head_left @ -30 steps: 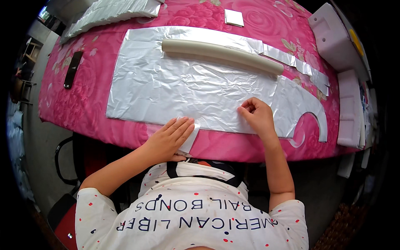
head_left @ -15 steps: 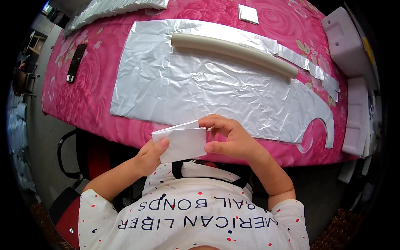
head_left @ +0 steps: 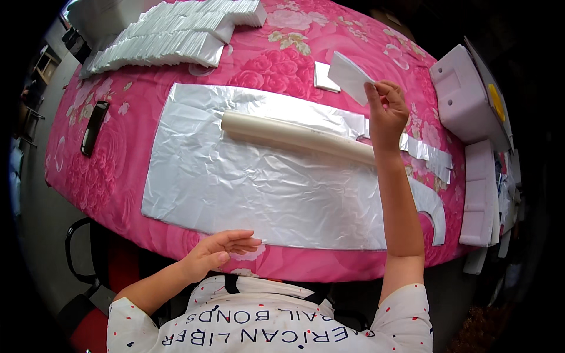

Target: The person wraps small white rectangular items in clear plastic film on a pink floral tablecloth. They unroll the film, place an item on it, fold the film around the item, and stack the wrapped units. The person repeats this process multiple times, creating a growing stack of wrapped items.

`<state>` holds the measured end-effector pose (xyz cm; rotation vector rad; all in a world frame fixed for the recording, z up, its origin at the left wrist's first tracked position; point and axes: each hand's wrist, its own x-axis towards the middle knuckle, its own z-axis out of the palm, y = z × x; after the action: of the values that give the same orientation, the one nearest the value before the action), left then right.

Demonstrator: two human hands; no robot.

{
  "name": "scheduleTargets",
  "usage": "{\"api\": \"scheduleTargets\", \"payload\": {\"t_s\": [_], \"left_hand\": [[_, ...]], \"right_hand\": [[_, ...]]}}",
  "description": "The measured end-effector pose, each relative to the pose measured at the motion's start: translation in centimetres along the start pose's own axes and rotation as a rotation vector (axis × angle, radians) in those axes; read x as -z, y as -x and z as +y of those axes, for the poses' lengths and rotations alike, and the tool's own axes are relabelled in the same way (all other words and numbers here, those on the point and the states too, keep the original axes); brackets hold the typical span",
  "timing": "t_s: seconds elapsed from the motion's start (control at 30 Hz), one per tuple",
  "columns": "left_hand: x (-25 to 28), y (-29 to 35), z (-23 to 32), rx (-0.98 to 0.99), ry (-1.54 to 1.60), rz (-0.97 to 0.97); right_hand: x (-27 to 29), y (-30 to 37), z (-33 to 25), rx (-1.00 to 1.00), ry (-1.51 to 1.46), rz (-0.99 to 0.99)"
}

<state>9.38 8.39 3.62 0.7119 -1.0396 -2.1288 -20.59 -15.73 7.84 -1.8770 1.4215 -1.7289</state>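
Observation:
My right hand (head_left: 388, 112) is raised over the far right of the table. Its thumb and fingers pinch a folded silvery-white sheet (head_left: 351, 78) by one corner. Just left of that sheet lies a small folded white packet (head_left: 325, 77) on the cloth, partly covered from view. My left hand (head_left: 223, 250) hovers by the table's near edge, fingers stretched out, holding nothing. Beyond it spreads a large crinkled silver foil sheet (head_left: 265, 188). A long pale tube (head_left: 294, 133) rests across the foil, its right end hidden behind my right forearm.
A pink flowered cloth (head_left: 118, 194) covers the table. Rows of folded white packets (head_left: 170, 38) stand at the far left, and a dark oblong object (head_left: 95, 128) lies nearer. Foil strips (head_left: 432, 156) trail off to the right. White foam boxes (head_left: 468, 100) flank the right edge.
My right hand has carried the folded sheet away from my body to the far right. My left hand has let go of it. The view has shifted, showing more of the far packets.

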Motion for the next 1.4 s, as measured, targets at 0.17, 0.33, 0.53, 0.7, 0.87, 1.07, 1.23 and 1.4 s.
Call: {"api": "scheduleTargets", "payload": {"t_s": [0.17, 0.33, 0.53, 0.7, 0.87, 1.07, 1.23, 1.4], "left_hand": [[-0.2, -1.3, -0.3, -0.027, -0.142, -0.080], [-0.3, -1.1, 0.1, -0.033, -0.326, -0.091], [0.0, -0.3, 0.0, -0.059, -0.338, -0.058], [-0.7, -0.9, 0.3, -0.077, -0.387, -0.065], [-1.2, -3.6, 0.6, -0.055, -0.698, -0.042], [-3.9, -10.3, -1.7, -0.307, -1.338, 0.169], [-5.4, -14.3, -3.6, -0.439, -1.566, 0.125], [-7.9, -15.6, -3.2, -0.397, -1.588, 0.022]], "right_hand": [[-4.6, -5.3, 7.1, 0.342, 0.486, -0.016], [-6.4, -3.1, 11.1, 0.270, 0.689, -0.417], [-3.1, -1.1, 7.8, 0.137, 0.472, -0.564], [3.9, 3.7, 4.0, -0.098, 0.247, -0.809], [9.3, 9.3, 0.0, -0.016, 0.516, -0.756], [9.7, 16.6, -6.1, -0.299, 0.236, -0.878], [12.9, 18.2, -1.8, -0.036, 0.523, -0.773], [23.0, 16.3, 6.3, -0.094, 0.819, -0.399]]}}
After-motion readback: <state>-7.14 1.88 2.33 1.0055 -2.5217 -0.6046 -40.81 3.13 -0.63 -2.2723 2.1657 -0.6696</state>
